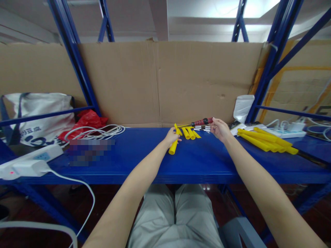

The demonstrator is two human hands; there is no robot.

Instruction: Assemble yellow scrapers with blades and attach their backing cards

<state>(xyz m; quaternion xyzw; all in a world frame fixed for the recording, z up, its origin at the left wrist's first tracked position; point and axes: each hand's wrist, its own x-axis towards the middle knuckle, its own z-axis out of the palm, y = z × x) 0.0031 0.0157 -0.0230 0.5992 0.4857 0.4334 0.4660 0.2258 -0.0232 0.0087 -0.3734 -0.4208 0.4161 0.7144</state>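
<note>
Yellow tube (172,148) is in front of the cardboard panel (124,82), over the middle of the blue surface (134,151); a pile of yellow tubes (266,140) lies farther right. The left hand (171,137) has its fingers wrapped around the tube. The right hand (219,129) pinches the handle end of a red-and-black tool (200,122). Its thin shaft points toward the tube's far end; contact is hard to make out.

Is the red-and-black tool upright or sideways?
Sideways: the red-and-black tool runs nearly level, its handle end at the right hand and its other end toward the yellow tube in the left hand.
</note>
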